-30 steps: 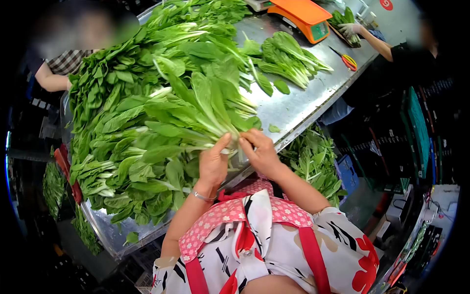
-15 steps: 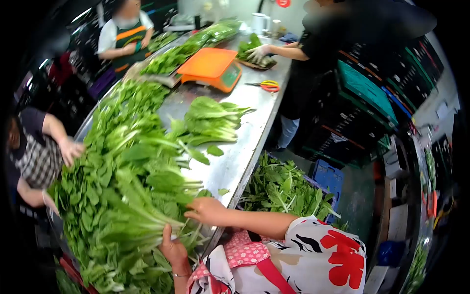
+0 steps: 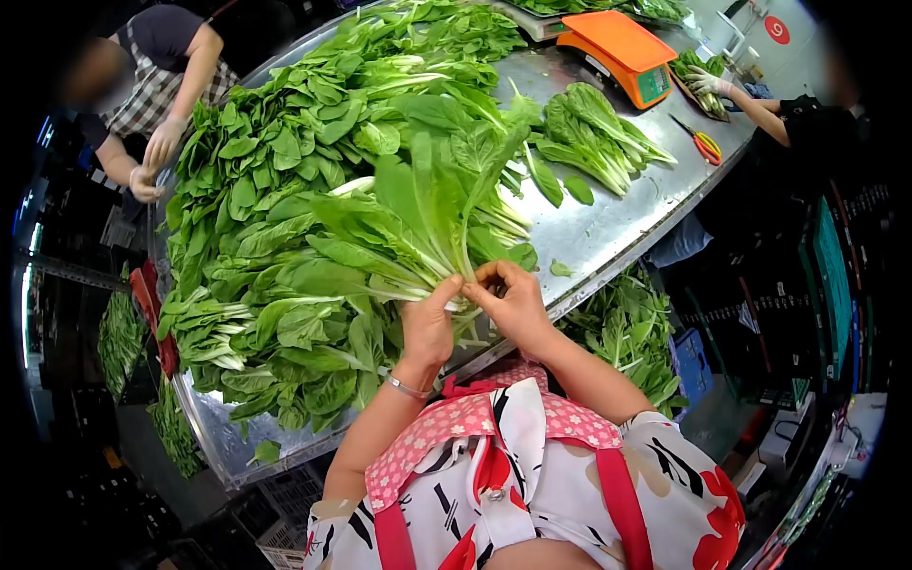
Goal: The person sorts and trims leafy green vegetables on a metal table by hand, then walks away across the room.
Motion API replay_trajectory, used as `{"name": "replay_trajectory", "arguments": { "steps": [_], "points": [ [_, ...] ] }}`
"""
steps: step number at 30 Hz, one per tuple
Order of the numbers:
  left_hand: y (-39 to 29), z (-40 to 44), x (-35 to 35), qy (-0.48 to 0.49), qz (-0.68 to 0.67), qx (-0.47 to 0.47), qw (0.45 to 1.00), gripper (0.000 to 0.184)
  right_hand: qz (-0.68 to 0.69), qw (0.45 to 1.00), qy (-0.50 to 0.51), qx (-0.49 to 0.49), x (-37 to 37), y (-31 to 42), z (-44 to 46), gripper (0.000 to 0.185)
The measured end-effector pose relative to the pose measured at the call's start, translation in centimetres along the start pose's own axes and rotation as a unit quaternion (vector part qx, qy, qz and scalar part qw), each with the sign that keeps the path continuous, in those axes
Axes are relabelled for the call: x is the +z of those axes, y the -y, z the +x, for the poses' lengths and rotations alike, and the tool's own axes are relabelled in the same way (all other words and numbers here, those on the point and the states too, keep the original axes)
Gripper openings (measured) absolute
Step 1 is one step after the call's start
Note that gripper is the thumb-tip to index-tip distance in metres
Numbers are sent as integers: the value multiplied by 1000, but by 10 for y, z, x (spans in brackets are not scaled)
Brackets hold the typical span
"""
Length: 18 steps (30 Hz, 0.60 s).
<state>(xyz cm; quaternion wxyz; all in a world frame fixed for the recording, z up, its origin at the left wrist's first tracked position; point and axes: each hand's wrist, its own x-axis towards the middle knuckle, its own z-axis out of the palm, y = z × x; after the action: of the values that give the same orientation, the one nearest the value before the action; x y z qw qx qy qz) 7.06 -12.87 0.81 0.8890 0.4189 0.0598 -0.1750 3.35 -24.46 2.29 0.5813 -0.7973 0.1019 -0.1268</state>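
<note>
A loose bunch of leafy greens [image 3: 418,223] fans up and left from its pale stem ends, just above the near edge of the metal table. My left hand [image 3: 429,325] is closed round the stems from the left. From the right, my right hand [image 3: 511,304] pinches the same stem ends, its fingertips close to my left thumb. Behind and to the left lies a large heap of greens [image 3: 275,161]. A smaller bunch [image 3: 594,133] rests on the metal to the right.
An orange scale [image 3: 622,47] and scissors [image 3: 705,144] stand and lie at the back right of the metal table [image 3: 627,214]. A crate of greens [image 3: 627,328] is below the right edge. A gloved co-worker [image 3: 161,71] stands left; another's gloved hand [image 3: 708,81] touches greens at far right.
The view swung right and back. My right hand, apart from the left half a second ago, is again at the stems beside it. The left co-worker's hands have come together, off the heap.
</note>
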Motion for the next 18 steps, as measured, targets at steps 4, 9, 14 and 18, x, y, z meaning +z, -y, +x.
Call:
{"name": "replay_trajectory", "arguments": {
  "steps": [4,9,14,18],
  "points": [
    [0,2,0,-24,-2,-9,1000,33,49,998,-4,39,5,-11,-1,20],
    [5,8,-2,-20,-4,-28,999,32,105,992,-13,63,6,-19,0,17],
    [7,13,-1,12,17,-66,998,33,-60,995,-8,-77,-7,-12,1,17],
    [5,16,5,44,55,-55,996,37,-73,990,72,-92,-27,-15,11,19]
  ]
}}
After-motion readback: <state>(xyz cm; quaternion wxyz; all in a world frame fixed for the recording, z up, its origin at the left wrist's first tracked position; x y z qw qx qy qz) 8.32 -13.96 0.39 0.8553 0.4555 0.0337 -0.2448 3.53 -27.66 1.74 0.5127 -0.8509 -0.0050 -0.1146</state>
